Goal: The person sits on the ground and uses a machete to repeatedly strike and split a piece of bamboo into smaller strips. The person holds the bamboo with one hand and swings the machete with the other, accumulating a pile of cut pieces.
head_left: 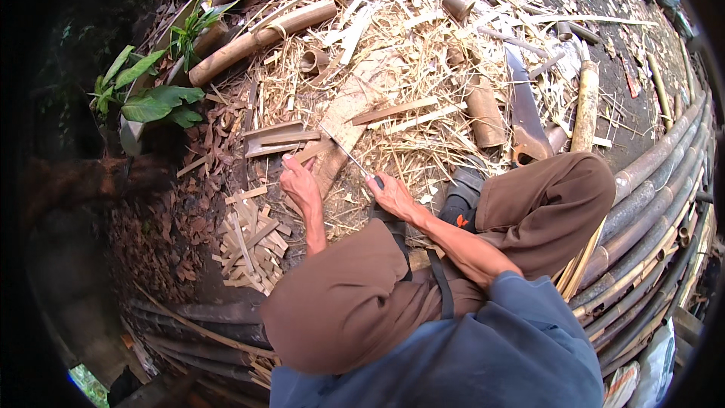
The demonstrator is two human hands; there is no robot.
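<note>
Rightward from left hand (303, 185); strip (314, 151)

Matt wooden strip (313, 151), knife blade (343, 149) probably metal, smooth metal saw (524, 102), matt cloth trousers (340, 298)

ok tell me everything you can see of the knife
The knife has a long, narrow blade, metallic in look, and a dark handle largely covered by the right hand. It slants up and left in the picture from that hand, over a wooden board. The blade passes close to the end of a bamboo strip in the left hand; whether they touch is unclear.
</note>
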